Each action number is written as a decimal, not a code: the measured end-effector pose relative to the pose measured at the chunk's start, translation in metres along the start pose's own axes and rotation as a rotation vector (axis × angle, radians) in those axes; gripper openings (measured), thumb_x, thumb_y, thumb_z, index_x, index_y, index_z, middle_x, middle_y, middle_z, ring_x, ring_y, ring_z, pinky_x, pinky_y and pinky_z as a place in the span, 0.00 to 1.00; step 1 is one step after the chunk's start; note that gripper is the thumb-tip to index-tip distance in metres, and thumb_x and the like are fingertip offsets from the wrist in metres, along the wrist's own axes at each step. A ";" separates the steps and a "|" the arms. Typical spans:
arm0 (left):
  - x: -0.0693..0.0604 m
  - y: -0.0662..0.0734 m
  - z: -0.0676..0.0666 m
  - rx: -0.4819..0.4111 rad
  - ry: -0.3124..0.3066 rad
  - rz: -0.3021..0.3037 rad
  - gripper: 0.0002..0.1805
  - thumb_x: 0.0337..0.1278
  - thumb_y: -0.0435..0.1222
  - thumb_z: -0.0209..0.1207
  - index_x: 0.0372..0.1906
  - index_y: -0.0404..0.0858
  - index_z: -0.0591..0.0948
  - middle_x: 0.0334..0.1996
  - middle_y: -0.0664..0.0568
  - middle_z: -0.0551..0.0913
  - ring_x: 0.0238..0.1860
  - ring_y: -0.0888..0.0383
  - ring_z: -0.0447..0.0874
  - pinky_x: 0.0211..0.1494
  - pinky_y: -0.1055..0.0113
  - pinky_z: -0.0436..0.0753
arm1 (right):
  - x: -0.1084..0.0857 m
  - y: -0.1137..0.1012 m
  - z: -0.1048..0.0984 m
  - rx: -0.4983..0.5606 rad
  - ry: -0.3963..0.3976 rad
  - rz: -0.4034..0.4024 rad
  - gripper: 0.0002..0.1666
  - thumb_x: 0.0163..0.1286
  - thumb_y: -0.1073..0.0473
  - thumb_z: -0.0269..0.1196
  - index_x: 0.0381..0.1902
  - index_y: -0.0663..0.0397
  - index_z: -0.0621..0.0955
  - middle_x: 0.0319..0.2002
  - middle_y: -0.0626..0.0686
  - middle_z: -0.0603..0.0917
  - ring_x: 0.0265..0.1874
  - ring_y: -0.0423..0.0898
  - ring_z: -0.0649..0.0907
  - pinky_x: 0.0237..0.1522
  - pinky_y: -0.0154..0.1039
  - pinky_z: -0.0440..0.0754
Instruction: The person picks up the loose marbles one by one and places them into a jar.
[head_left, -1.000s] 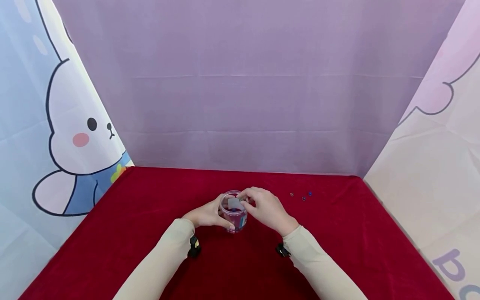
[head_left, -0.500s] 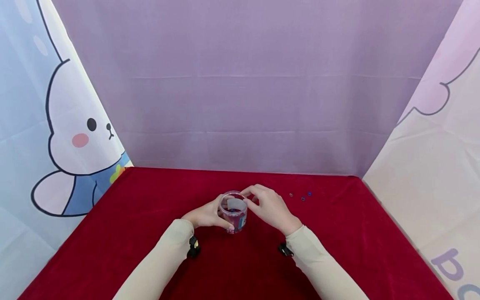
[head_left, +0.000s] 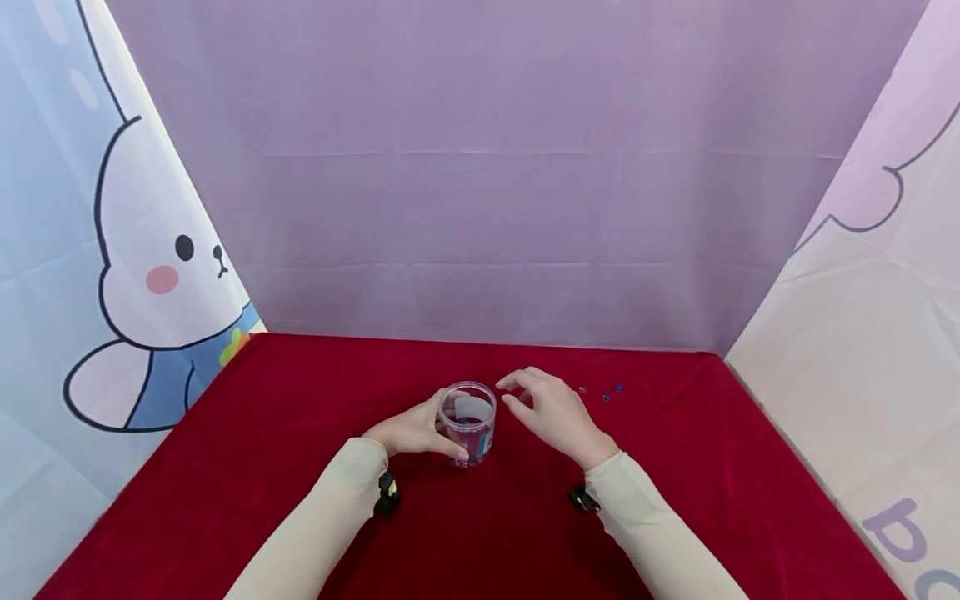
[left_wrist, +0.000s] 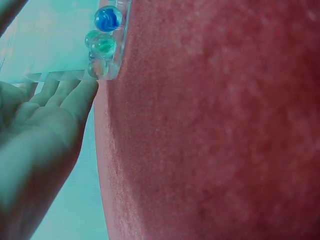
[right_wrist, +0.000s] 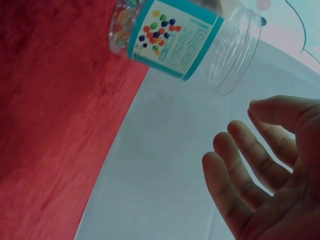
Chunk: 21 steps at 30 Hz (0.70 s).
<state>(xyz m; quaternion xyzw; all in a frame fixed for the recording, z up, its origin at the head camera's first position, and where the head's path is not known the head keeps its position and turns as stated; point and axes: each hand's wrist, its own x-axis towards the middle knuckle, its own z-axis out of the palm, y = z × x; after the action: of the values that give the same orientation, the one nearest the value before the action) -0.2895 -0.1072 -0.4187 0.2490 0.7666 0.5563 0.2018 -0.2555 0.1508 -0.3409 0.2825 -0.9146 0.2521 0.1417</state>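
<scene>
A clear plastic jar [head_left: 480,423] without a lid stands upright on the red cloth, its mouth facing up. My left hand [head_left: 415,428] grips it from the left, thumb at the front and fingers round the far side. Glass marbles lie at the bottom, among them a blue-swirled marble [left_wrist: 108,19] and a green marble [left_wrist: 103,46]. A printed label [right_wrist: 172,40] wraps the jar's side. My right hand [head_left: 553,414] is just right of the rim, apart from it, with loosely bent fingers and nothing between them.
Three loose marbles lie behind and right of my right hand, one of them a blue marble [head_left: 618,387]. The red cloth [head_left: 300,400] covers the table up to a purple curtain [head_left: 480,208]. Printed curtains flank both sides.
My right hand has drawn back from the jar's mouth to the right and its fingers have spread. My left hand and the jar have stayed in place.
</scene>
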 end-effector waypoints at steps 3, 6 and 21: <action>0.000 0.000 0.000 0.003 -0.001 0.011 0.50 0.51 0.36 0.74 0.74 0.40 0.56 0.66 0.47 0.69 0.66 0.48 0.65 0.66 0.48 0.72 | -0.001 0.005 -0.002 -0.006 -0.006 0.016 0.13 0.69 0.58 0.68 0.51 0.46 0.85 0.47 0.42 0.83 0.36 0.37 0.82 0.36 0.35 0.83; 0.000 0.000 0.000 0.004 -0.003 0.011 0.50 0.52 0.36 0.74 0.74 0.40 0.56 0.66 0.46 0.69 0.66 0.48 0.65 0.66 0.48 0.72 | -0.004 0.011 -0.004 -0.003 -0.016 0.037 0.13 0.70 0.57 0.67 0.51 0.46 0.85 0.47 0.42 0.83 0.36 0.38 0.82 0.36 0.36 0.83; 0.000 0.000 0.000 0.013 -0.009 0.007 0.49 0.52 0.37 0.74 0.75 0.42 0.56 0.66 0.46 0.69 0.67 0.48 0.65 0.65 0.49 0.73 | -0.015 0.040 -0.011 0.010 -0.031 0.095 0.13 0.69 0.60 0.68 0.51 0.50 0.84 0.46 0.47 0.83 0.37 0.42 0.83 0.41 0.40 0.84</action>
<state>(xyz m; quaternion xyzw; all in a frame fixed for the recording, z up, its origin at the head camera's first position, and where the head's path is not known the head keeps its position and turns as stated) -0.2894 -0.1069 -0.4184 0.2556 0.7683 0.5511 0.2016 -0.2658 0.1923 -0.3531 0.2433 -0.9278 0.2588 0.1137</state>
